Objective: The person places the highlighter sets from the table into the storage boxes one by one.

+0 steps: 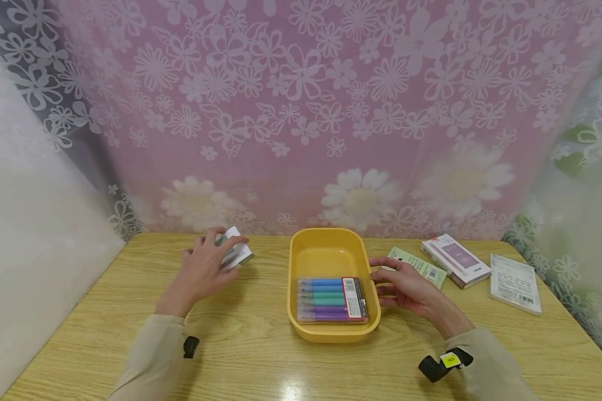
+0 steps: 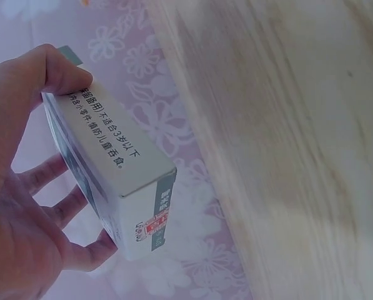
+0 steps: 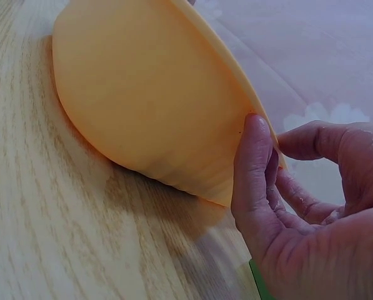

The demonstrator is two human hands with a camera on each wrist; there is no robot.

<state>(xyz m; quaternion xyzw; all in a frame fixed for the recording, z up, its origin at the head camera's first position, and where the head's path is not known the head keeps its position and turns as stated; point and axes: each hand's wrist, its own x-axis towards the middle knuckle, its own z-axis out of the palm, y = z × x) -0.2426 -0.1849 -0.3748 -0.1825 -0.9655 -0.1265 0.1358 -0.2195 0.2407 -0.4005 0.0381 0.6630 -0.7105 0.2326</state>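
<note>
Apparently, box-handling is the step in hand, with the tray steadied.
The left hand (image 1: pixel 208 264) grips a small white box (image 2: pixel 130 165) left of the yellow tray (image 1: pixel 326 336), thumb opposite spread fingers; whether it touches the table (image 1: pixel 251 356) is unclear. The right hand (image 1: pixel 411 287) pinches the tray's right rim, fingers bent. The next move probably calls for a secure hold on both.
</note>
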